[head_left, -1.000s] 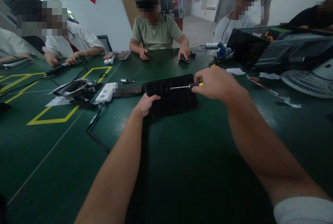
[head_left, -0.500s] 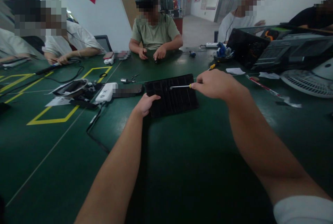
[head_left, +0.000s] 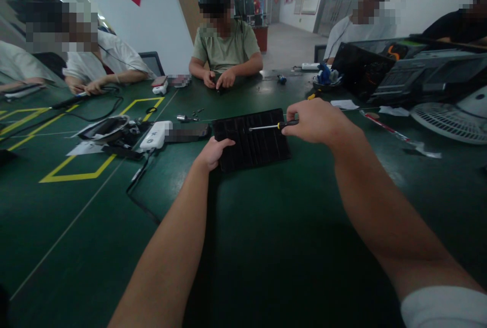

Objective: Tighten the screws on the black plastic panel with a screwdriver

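A flat black ribbed panel lies on the green table in front of me. My left hand presses on its near left corner. My right hand is closed on the yellow-and-black handle of a screwdriver. The metal shaft points left, and its tip rests over the panel's upper middle.
A white device, cables and small parts lie left of the panel. An opened black machine and a white fan grille stand at the right. Several other people sit around the table; the one opposite has both hands together.
My right hand has turned slightly on the screwdriver handle, with the tip staying on the panel. The person opposite drew both hands together; the person at the far right lowered a raised hand.
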`<state>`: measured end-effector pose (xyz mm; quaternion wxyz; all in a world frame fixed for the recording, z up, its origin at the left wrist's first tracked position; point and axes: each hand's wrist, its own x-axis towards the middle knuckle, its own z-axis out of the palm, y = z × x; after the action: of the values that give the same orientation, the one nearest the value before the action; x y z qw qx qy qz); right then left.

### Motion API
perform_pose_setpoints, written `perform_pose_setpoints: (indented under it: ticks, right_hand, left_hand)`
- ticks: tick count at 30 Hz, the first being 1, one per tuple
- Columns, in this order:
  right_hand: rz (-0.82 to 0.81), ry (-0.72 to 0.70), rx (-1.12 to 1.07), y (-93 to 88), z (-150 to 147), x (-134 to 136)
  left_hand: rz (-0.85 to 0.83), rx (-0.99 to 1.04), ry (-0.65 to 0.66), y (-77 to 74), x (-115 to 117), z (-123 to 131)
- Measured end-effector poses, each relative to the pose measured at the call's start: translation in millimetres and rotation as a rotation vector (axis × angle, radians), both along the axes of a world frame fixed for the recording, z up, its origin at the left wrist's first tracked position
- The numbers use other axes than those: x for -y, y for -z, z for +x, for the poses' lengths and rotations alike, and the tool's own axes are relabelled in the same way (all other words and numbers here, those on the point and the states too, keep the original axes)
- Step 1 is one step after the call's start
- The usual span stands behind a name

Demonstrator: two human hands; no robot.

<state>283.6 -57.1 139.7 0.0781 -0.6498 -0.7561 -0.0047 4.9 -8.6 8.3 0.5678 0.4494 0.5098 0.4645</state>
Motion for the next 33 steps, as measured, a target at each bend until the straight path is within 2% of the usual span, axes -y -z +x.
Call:
perform_pose_setpoints:
  ticks: [7,21,33]
  right_hand:
    - [-0.029,0.020,0.019,-2.4,-1.3,1.6]
    - [-0.195,0.014,0.071,-5.1,-3.8,1.1]
    - [-0.197,-0.037,0.080,-3.4,-0.7,-2.4]
  left_hand:
    - [0.004,0.007,0.017,-1.1,0.8,-0.3]
    - [-0.004,0.005,0.009,1.2,-1.2,-1.7]
    - [-0.007,-0.002,-0.003,-3.1,1.6,0.5]
